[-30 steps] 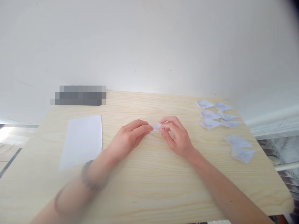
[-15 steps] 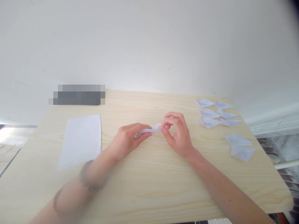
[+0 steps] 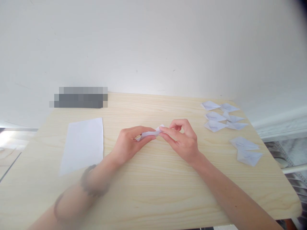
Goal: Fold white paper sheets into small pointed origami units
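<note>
Over the middle of the table, a small folded white paper (image 3: 149, 134) is held between both hands. My left hand (image 3: 130, 140) pinches its left part, thumb below and fingers along the top. At the paper's right end, my right hand (image 3: 183, 137) grips the tip between thumb and index finger, with its other fingers curled. The fingers partly hide the paper, so its full folded shape cannot be made out.
A stack or sheet of white paper (image 3: 82, 143) lies on the wooden table (image 3: 153, 191) at left. Several folded white paper pieces (image 3: 215, 126) lie at right, with two more folded pieces (image 3: 249, 157) nearer. A blurred dark object (image 3: 80, 98) stands at back left against the wall (image 3: 153, 48).
My right hand has moved slightly left, its thumb and index finger closing further over the paper's right end. That end now looks bent upward. My left hand stays nearly in place.
</note>
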